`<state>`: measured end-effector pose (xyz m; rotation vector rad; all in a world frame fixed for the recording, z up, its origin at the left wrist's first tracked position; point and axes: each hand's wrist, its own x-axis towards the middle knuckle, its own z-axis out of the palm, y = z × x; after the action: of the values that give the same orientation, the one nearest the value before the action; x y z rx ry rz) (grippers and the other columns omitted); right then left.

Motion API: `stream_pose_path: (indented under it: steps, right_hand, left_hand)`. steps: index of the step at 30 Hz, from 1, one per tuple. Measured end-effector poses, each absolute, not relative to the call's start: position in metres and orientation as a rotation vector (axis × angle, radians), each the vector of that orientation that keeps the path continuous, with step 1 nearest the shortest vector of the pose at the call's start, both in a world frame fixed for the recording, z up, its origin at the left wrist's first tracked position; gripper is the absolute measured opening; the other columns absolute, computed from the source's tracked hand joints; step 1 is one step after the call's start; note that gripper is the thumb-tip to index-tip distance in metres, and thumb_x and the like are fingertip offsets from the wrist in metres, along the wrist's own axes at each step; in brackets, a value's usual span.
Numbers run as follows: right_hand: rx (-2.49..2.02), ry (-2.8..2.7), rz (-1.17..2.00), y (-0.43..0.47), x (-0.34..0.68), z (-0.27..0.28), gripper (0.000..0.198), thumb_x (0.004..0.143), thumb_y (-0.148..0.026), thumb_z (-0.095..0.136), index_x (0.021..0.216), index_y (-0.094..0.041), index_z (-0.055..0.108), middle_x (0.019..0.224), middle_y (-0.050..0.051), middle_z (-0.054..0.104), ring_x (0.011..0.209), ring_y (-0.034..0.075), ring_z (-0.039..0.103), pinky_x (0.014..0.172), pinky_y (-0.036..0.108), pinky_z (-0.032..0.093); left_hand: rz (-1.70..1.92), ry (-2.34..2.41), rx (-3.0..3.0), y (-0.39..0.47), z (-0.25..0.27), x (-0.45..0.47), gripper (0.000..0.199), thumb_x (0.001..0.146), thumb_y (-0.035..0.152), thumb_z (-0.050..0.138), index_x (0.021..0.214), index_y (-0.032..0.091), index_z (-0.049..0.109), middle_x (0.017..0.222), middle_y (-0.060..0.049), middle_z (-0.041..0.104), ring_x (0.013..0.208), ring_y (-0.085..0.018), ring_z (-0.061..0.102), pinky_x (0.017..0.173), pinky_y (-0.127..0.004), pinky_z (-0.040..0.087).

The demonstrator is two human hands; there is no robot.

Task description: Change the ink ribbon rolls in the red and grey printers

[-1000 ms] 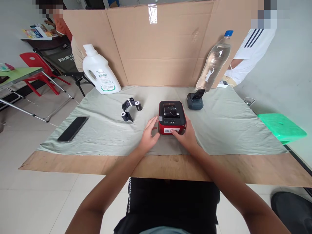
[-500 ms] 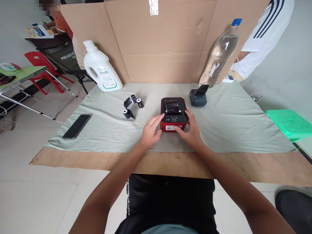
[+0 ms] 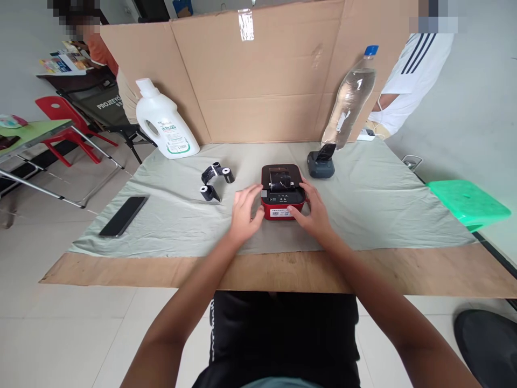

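A red and black label printer [image 3: 281, 198] sits on the grey-green cloth in front of me, a dark glossy strip showing in its top window. My left hand [image 3: 244, 211] is at the printer's left side, fingers stretched out and thumb apart, with its fingertips at the edge. My right hand [image 3: 315, 211] grips the right front corner: the thumb lies on the front face and the fingers run along the right side, partly hidden. Left of the printer, a black ribbon on small rolls [image 3: 216, 180] lies loose on the cloth.
A black phone [image 3: 124, 216] lies at the left. A white detergent jug [image 3: 167, 121] and a clear water bottle [image 3: 350, 99] lean on the cardboard screen [image 3: 262, 81]. A dark grey device [image 3: 321, 165] stands before the bottle. A green stool [image 3: 468, 200] is at the right; people are beyond.
The view has shifted a little, moving the scene left. My left hand's fingertips have drawn back from the printer's top to its left edge. My right hand stays at its corner.
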<state>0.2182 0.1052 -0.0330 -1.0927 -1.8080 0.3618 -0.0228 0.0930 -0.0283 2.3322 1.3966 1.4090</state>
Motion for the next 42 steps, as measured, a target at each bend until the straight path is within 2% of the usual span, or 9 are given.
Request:
stream_pose_path:
  steps: [3, 5, 14, 21, 23, 26, 29, 36, 42]
  right_hand:
    - [-1.067, -1.81, 0.377, 0.107, 0.218, -0.034, 0.069, 0.089, -0.046, 0.071, 0.149, -0.027, 0.045, 0.164, 0.016, 0.044, 0.152, 0.033, 0.043, 0.122, 0.057, 0.042]
    - [-1.065, -1.808, 0.395, 0.107, 0.219, -0.035, 0.071, 0.089, -0.047, 0.07, 0.151, -0.026, 0.043, 0.165, 0.017, 0.042, 0.153, 0.032, 0.042, 0.123, 0.057, 0.041]
    - [-1.148, -1.901, 0.392, 0.128, 0.224, -0.008, 0.069, 0.1, -0.052, 0.049, 0.163, -0.026, 0.035, 0.172, 0.012, 0.031, 0.16, 0.031, 0.031, 0.126, 0.058, 0.035]
    - [-1.39, -1.937, 0.469, 0.179, 0.217, 0.05, 0.069, 0.098, -0.049, 0.051, 0.16, -0.018, 0.046, 0.157, 0.018, 0.051, 0.138, 0.035, 0.056, 0.119, 0.054, 0.043]
    - [-1.476, -1.949, 0.393, 0.185, 0.212, 0.064, 0.065, 0.093, -0.044, 0.059, 0.151, -0.015, 0.057, 0.148, 0.02, 0.057, 0.121, 0.034, 0.065, 0.111, 0.053, 0.049]
    - [-1.516, -1.968, 0.256, 0.189, 0.204, 0.081, 0.036, 0.09, -0.032, 0.06, 0.117, -0.015, 0.077, 0.112, 0.016, 0.073, 0.096, 0.031, 0.068, 0.097, 0.05, 0.053]
    - [-1.469, -1.983, 0.252, 0.19, 0.198, 0.093, 0.019, 0.089, -0.024, 0.058, 0.095, -0.018, 0.076, 0.084, 0.01, 0.074, 0.083, 0.028, 0.066, 0.085, 0.045, 0.053]
    - [-1.253, -2.412, 0.628, 0.188, 0.192, 0.089, 0.017, 0.089, -0.018, 0.055, 0.079, -0.02, 0.069, 0.079, 0.005, 0.075, 0.076, 0.022, 0.069, 0.076, 0.034, 0.049]
    - [-1.467, -2.814, 0.422, 0.204, 0.174, 0.057, 0.022, 0.082, -0.01, 0.058, 0.092, -0.02, 0.075, 0.101, 0.011, 0.079, 0.105, 0.032, 0.071, 0.103, 0.048, 0.043]
  left_hand:
    - [1.231, 1.43, 2.38, 0.107, -0.017, -0.022, 0.062, 0.102, 0.04, 0.051, 0.159, 0.021, 0.038, 0.159, -0.015, 0.049, 0.149, -0.034, 0.037, 0.121, -0.054, 0.032]
    - [1.133, 1.355, 2.431, 0.116, -0.016, -0.02, 0.067, 0.103, 0.045, 0.049, 0.163, 0.02, 0.031, 0.157, -0.016, 0.052, 0.152, -0.035, 0.033, 0.122, -0.055, 0.028]
    - [1.369, 1.109, 2.608, 0.108, -0.045, -0.014, 0.06, 0.103, 0.032, 0.049, 0.16, 0.02, 0.036, 0.127, -0.013, 0.075, 0.125, -0.028, 0.06, 0.113, -0.047, 0.032]
    - [1.472, 1.007, 2.693, 0.106, -0.034, -0.017, 0.06, 0.099, 0.017, 0.05, 0.158, 0.023, 0.042, 0.122, -0.008, 0.078, 0.115, -0.025, 0.067, 0.107, -0.044, 0.034]
    - [1.478, 1.007, 2.715, 0.106, -0.033, -0.018, 0.06, 0.098, 0.014, 0.05, 0.156, 0.023, 0.043, 0.122, -0.008, 0.079, 0.113, -0.024, 0.067, 0.107, -0.044, 0.035]
    - [1.49, 1.01, 2.704, 0.105, -0.034, -0.02, 0.06, 0.095, 0.012, 0.051, 0.154, 0.024, 0.046, 0.12, -0.006, 0.079, 0.112, -0.023, 0.068, 0.106, -0.044, 0.035]
    - [1.473, 1.03, 2.675, 0.106, -0.036, -0.022, 0.058, 0.093, 0.013, 0.052, 0.149, 0.025, 0.051, 0.116, -0.005, 0.081, 0.11, -0.023, 0.069, 0.107, -0.045, 0.037]
    - [1.555, 0.98, 2.725, 0.106, -0.034, -0.021, 0.059, 0.092, 0.01, 0.051, 0.149, 0.027, 0.05, 0.11, -0.003, 0.082, 0.106, -0.022, 0.069, 0.103, -0.043, 0.039]
    - [1.517, 1.019, 2.707, 0.106, -0.036, -0.021, 0.058, 0.091, 0.011, 0.049, 0.146, 0.028, 0.054, 0.109, -0.002, 0.082, 0.104, -0.023, 0.069, 0.102, -0.044, 0.039]
